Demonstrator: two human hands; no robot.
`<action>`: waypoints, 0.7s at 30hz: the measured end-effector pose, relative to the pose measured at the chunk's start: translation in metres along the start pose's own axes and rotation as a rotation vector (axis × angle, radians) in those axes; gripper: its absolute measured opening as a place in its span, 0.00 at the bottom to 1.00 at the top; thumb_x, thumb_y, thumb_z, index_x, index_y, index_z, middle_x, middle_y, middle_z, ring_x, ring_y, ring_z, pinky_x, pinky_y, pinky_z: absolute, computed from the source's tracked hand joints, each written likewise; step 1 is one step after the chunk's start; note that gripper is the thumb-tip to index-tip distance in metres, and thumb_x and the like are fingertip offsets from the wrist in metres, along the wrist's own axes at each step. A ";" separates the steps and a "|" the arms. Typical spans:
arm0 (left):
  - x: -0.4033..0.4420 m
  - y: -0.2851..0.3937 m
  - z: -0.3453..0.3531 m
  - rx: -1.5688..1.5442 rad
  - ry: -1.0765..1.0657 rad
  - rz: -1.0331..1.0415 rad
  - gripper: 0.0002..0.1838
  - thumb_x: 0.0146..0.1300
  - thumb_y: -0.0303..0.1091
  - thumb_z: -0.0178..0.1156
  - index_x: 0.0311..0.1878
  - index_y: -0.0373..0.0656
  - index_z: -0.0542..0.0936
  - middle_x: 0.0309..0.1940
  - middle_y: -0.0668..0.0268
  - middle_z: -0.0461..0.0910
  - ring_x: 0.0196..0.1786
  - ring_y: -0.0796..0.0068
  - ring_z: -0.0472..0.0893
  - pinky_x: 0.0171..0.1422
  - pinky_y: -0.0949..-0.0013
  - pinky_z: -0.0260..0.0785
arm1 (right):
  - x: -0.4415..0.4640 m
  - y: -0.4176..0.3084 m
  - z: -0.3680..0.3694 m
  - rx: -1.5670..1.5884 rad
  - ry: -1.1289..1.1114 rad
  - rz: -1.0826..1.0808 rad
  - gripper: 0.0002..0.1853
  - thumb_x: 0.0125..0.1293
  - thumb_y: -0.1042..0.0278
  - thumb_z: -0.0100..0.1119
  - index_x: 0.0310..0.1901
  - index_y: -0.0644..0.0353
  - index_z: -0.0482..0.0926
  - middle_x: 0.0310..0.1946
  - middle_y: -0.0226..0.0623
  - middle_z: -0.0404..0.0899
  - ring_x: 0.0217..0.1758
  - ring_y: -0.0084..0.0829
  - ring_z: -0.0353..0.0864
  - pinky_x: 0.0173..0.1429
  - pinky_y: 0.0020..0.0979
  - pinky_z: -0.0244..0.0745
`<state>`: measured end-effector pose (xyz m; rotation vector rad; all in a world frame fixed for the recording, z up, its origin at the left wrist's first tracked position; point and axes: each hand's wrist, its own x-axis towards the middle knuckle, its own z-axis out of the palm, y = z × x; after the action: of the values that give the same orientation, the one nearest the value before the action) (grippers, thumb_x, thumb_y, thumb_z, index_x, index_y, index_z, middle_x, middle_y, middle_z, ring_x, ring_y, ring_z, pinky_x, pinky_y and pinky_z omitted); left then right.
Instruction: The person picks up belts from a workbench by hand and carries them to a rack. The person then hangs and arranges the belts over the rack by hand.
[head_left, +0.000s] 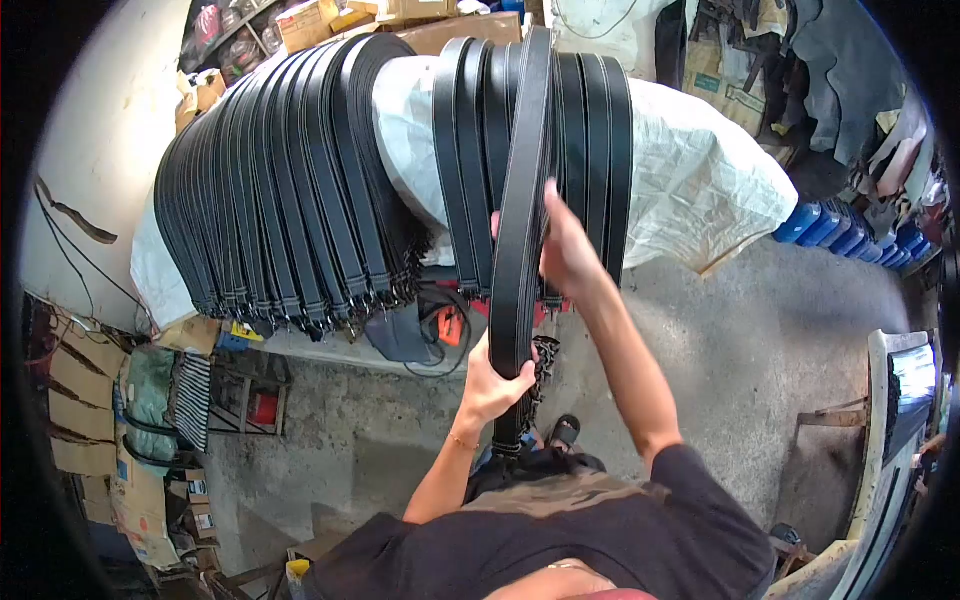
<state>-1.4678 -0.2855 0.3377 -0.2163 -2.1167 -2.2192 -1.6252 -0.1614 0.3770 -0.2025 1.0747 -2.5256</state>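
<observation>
Nearest, one sandal [566, 430] shows on the grey floor [370, 480], below one held bundle of black straps [515, 200] with pale stitching and metal fittings clustered at its lower end. The left hand [490, 388] is closed around the bundle's lower part, thumb across the front. The right hand [568, 250] is spread wide beside its upper part, thumb raised clear of it and fingers partly hidden behind; how firmly they press, I cannot tell. The bundle stands in front of the right-hand strap group [600, 170], hiding its middle; at least three bands show on either side. The larger left-hand strap group [290, 180] holds well over ten, packed too tightly for an exact count. Both groups drape over a white covering [690, 170]. Under them lie one orange object [450, 325] and a dark cable [432, 365]. Several blue containers [825, 228] line up off to the right. Farther back are several cardboard boxes [440, 35] and one carton with a green mark [722, 85]; its print is too small to read.
</observation>
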 end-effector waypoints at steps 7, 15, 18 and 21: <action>-0.008 0.058 -0.007 -0.103 0.013 -0.056 0.14 0.53 0.15 0.60 0.44 0.33 0.76 0.36 0.63 0.80 0.38 0.77 0.80 0.43 0.72 0.74 | 0.027 -0.021 0.008 0.247 0.055 0.025 0.40 0.70 0.31 0.44 0.59 0.68 0.74 0.52 0.52 0.81 0.51 0.40 0.83 0.56 0.43 0.79; -0.025 0.093 -0.028 0.036 -0.069 0.039 0.23 0.51 0.17 0.63 0.52 0.35 0.73 0.34 0.67 0.78 0.38 0.82 0.78 0.42 0.75 0.74 | 0.050 -0.073 0.029 0.217 -0.187 -0.044 0.48 0.69 0.25 0.35 0.63 0.74 0.67 0.55 0.58 0.77 0.59 0.48 0.79 0.64 0.48 0.74; -0.026 0.097 -0.025 0.067 -0.041 -0.028 0.23 0.51 0.18 0.64 0.53 0.34 0.73 0.35 0.67 0.79 0.39 0.82 0.78 0.46 0.75 0.73 | 0.091 -0.101 0.042 0.180 -0.231 -0.095 0.46 0.72 0.28 0.28 0.63 0.73 0.64 0.50 0.58 0.79 0.56 0.50 0.80 0.62 0.50 0.76; -0.021 0.096 -0.020 0.031 0.033 -0.017 0.21 0.50 0.18 0.65 0.50 0.34 0.74 0.37 0.66 0.81 0.40 0.81 0.79 0.47 0.75 0.73 | 0.108 -0.112 0.054 0.125 -0.143 -0.213 0.45 0.75 0.32 0.23 0.60 0.77 0.68 0.56 0.63 0.74 0.58 0.52 0.78 0.63 0.43 0.77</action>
<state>-1.4343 -0.3111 0.4289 -0.1595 -2.1423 -2.1826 -1.7418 -0.1702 0.4935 -0.4783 0.8773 -2.7069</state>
